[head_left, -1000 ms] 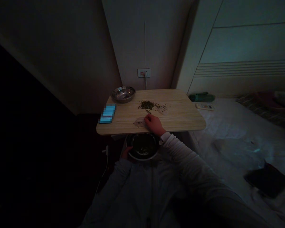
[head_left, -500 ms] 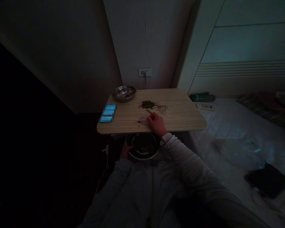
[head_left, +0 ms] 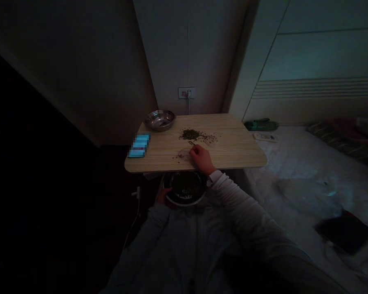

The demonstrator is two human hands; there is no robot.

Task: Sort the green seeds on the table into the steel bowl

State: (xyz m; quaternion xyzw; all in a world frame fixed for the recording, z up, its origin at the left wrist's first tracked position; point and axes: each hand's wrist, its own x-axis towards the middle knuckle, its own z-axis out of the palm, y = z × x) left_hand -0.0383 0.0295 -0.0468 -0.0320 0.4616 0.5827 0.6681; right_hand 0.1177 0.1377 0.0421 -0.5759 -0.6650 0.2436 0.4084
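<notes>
Very dim room, left side nearly black, glowing blue screen pixelated, faint glints on steel bowl.

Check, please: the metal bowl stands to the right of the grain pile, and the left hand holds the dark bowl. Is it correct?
Not quite: in the head view, the metal bowl stands left of the grain pile. The left hand does hold the dark bowl.

Looks forward and down from the wearer's head, above and short of the wooden table, far enough back to take in wall beyond and bed right of it.
</notes>
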